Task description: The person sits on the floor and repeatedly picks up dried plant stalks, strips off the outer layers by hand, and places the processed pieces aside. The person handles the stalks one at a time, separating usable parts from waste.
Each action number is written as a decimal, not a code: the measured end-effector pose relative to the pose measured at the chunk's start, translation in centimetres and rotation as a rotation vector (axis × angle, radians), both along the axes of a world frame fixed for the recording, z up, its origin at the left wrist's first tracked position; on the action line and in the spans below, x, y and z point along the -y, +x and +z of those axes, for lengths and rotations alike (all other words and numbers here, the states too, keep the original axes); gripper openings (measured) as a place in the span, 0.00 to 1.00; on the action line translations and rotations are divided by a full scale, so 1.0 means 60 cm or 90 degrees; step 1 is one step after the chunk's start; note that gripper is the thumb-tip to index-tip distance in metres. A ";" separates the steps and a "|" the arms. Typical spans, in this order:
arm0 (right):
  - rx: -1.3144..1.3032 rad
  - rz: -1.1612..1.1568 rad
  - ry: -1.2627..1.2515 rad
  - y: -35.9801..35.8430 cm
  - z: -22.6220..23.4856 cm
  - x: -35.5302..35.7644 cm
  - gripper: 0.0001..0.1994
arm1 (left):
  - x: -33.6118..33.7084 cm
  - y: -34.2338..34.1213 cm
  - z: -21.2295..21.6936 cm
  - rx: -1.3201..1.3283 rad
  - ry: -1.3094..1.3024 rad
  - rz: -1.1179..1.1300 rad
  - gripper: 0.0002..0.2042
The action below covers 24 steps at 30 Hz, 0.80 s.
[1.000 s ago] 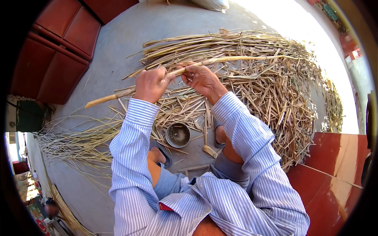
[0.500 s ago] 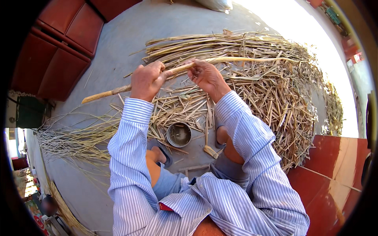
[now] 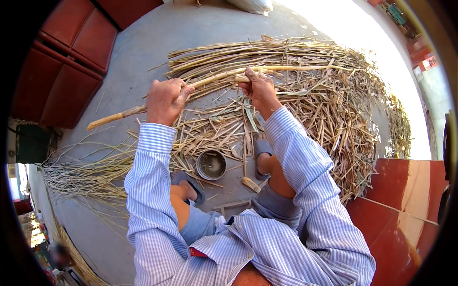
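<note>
A heap of dry stalks [image 3: 324, 109] is spread over the grey floor [image 3: 138, 52]. Above it, one long cane [image 3: 214, 78] is held (its axis running left-low to right-high), gripped by the left hand [image 3: 164, 99] and the right hand [image 3: 257, 88]; a metal bowl [image 3: 211, 165] is set below.

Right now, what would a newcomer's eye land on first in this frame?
First, the long pale stalk gripped in both fists, left hand and right hand, held slantwise above the grey floor. Behind and to the right sprawls a big heap of dry stalks. Between the person's sandalled feet sits a small round metal bowl.
</note>
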State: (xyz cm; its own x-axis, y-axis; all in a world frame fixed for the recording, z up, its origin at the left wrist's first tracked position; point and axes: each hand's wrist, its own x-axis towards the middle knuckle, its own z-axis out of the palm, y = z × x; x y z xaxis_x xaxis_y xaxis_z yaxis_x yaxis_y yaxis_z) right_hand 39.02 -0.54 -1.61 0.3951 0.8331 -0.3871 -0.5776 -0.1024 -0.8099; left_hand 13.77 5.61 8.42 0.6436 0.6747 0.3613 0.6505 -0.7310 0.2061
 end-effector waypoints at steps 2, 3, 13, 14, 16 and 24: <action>0.020 -0.020 0.030 0.004 0.005 0.005 0.13 | -0.010 -0.002 0.000 -0.005 0.068 -0.001 0.13; 0.026 -0.026 0.045 0.002 0.011 0.006 0.13 | -0.010 -0.004 0.001 -0.005 0.071 0.006 0.14; -0.196 -0.205 -0.226 0.145 -0.009 0.017 0.11 | 0.008 -0.060 0.078 -0.048 -0.058 0.058 0.10; -0.233 -0.220 -0.142 0.155 -0.015 0.012 0.11 | 0.016 -0.070 0.091 -0.029 -0.128 0.089 0.10; -0.306 -0.222 -0.010 0.189 -0.043 0.006 0.09 | 0.020 -0.080 0.105 0.010 -0.272 0.145 0.10; -0.209 0.030 -0.013 -0.032 0.042 -0.003 0.09 | 0.028 -0.005 0.043 -0.007 0.241 -0.030 0.12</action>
